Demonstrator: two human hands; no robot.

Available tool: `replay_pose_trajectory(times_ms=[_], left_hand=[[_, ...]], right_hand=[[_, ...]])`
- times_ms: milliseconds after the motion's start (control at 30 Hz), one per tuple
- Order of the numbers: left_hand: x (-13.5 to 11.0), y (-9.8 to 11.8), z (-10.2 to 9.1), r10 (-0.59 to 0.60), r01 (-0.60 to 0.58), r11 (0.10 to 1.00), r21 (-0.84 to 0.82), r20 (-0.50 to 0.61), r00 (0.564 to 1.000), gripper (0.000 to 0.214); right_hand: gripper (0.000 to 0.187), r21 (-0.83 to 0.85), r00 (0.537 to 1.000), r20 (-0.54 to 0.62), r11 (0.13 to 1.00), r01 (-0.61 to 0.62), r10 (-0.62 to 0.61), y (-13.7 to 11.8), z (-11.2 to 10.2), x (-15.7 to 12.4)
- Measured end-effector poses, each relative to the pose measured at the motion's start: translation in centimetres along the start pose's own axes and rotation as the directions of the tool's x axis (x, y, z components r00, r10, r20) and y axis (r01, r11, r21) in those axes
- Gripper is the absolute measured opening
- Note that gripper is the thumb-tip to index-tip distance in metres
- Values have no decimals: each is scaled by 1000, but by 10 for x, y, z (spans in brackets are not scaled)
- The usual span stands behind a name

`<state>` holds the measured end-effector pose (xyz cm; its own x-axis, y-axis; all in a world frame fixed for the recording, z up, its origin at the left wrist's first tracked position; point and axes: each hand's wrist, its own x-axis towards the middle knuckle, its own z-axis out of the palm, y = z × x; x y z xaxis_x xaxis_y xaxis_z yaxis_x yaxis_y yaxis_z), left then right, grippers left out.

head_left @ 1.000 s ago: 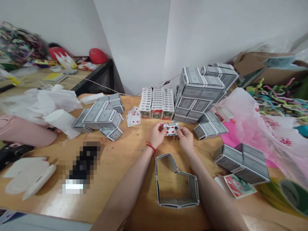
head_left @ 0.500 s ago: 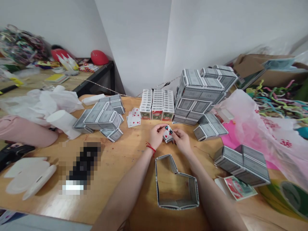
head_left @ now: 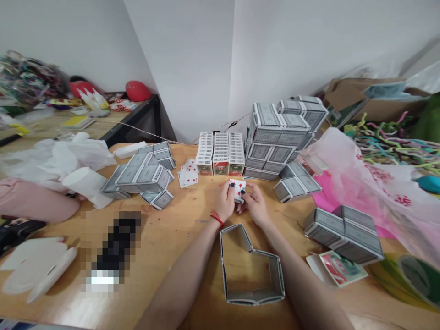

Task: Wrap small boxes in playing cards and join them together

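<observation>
Both my hands hold playing cards [head_left: 238, 189] between them, with a red diamond face turned up. My left hand [head_left: 225, 201], with a red string at the wrist, grips the left side, thumb on top. On the right side my right hand [head_left: 256, 204] pinches the cards, its thumb on the face and fingers partly hidden behind. Between my forearms stands an open L-shaped frame [head_left: 252, 300] built of playing cards. Loose diamond cards [head_left: 188, 174] lie on the table to the left of my hands. Just beyond are rows of card boxes [head_left: 220, 153].
Grey card-built blocks are stacked at the back right [head_left: 271, 151] and left [head_left: 144, 176], with another block [head_left: 345, 231] at the right. An opened card box [head_left: 343, 268] and yellow-green tape roll [head_left: 409, 279] lie near it. A pixelated dark object [head_left: 117, 243] is at left.
The cards between my hands have turned flatter, so more of the diamond face shows. The whole view has shifted slightly; other things keep their places.
</observation>
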<state>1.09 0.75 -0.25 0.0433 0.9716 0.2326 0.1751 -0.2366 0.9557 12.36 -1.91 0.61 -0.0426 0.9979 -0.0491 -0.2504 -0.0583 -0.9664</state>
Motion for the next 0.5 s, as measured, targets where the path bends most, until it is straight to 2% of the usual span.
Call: replay_pose_trajectory(times_ms=[133,333,500], left_hand=[[-1,3,0,-28,28,1000,-11,-17,999,20],[-1,7,-1,-101,93,994,-62,-134,986,18],[0,9,-3,-108,98,992,-78,-138,984,17]], right_hand=[[31,-1,999,15,1000,-31,31,0,3,-2],[29,51,994,40,993,-106,104,2,10,-5],[27,116,986,82,982,-151,142,-1,12,-6]])
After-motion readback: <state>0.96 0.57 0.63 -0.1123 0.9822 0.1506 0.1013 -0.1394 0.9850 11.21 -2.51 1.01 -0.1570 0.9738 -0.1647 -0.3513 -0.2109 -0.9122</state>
